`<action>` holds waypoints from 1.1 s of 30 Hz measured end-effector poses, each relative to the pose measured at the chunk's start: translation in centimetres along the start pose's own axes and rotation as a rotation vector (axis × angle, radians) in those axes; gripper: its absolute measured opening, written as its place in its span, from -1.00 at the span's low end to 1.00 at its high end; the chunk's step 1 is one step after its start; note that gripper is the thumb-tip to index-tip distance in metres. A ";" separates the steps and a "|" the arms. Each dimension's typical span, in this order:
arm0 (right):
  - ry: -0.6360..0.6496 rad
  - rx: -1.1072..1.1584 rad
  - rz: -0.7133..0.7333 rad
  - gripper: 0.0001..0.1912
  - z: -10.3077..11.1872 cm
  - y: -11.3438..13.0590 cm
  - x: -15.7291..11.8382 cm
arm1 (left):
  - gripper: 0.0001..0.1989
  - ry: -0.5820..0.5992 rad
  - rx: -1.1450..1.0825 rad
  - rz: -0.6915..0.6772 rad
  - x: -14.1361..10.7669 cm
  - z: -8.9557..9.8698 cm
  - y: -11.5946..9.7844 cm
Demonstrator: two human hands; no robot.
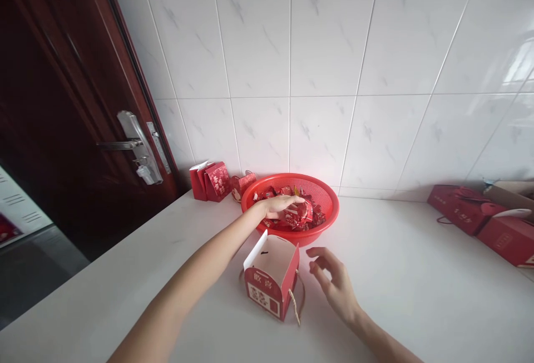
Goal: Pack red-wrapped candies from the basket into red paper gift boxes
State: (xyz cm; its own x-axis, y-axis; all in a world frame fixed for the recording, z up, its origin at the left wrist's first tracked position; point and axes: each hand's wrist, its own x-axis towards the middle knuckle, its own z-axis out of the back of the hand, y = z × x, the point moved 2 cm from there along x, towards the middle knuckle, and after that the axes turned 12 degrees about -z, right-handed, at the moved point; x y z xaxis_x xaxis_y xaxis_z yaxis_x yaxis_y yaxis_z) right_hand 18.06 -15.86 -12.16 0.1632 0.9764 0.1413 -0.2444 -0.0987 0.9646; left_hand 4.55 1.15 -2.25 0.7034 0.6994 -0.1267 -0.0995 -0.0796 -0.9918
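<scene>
My left hand [278, 207] reaches into a red plastic basket [332, 221]. Its fingers lie over a shiny red wrapped packet [298, 216] and seem to grip it; the thumb is hidden. More red wrapped packets [319, 215] fill the basket around it. In front of the basket stands a small red gift box [291, 285] with pale Chinese lettering, its top open and its white inside showing. Twisted rope handles hang at its sides. Just right of the box, my right hand [334, 285] hovers with bent fingers apart, holding nothing.
Red paper boxes [214, 181] and a smaller red box [244, 185] stand left of the basket by the tiled wall [258, 129]. Other red boxes [463, 210] lie at the far right of the white tabletop [396, 274]. A dark wooden door [83, 73] is at the left.
</scene>
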 end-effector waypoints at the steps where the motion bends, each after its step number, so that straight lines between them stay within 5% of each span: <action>1: -0.074 -0.007 0.068 -0.75 0.7 0.9 0.4 | -0.75 -0.017 -0.035 -0.013 -0.2 0.1 -0.1; 4: -0.248 -0.041 0.232 -0.81 2.4 4.4 2.5 | -0.80 -0.054 -0.091 -0.048 -0.7 0.3 -0.3; 9: -0.138 -0.123 0.201 -0.74 1.9 8.0 8.1 | -0.71 -0.153 -0.094 -0.104 -1.1 0.2 -0.4; 13: -0.113 -0.142 0.097 -0.70 0.3 8.0 11.3 | -0.63 -0.219 -0.067 -0.152 -1.0 0.5 -0.2; 19: -0.200 -0.066 0.006 -0.79 -0.4 6.8 12.5 | -0.57 -0.219 -0.028 -0.156 -0.7 1.0 0.4; 27: -0.078 0.385 -0.094 -0.63 0.7 5.7 13.0 | -0.82 -0.277 0.055 -0.112 -1.4 0.7 -0.1; 33: -0.004 0.457 -0.122 -0.66 0.9 6.5 12.7 | -0.68 -0.068 0.087 -0.272 -1.2 0.1 0.1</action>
State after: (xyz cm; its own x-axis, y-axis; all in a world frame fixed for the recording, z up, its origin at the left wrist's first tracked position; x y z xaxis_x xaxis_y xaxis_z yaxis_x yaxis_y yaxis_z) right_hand 19.37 -4.24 -3.86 0.1688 0.9854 0.0205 0.2220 -0.0582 0.9733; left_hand 3.57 0.37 -2.17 0.6643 0.7328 0.1476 0.0242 0.1762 -0.9840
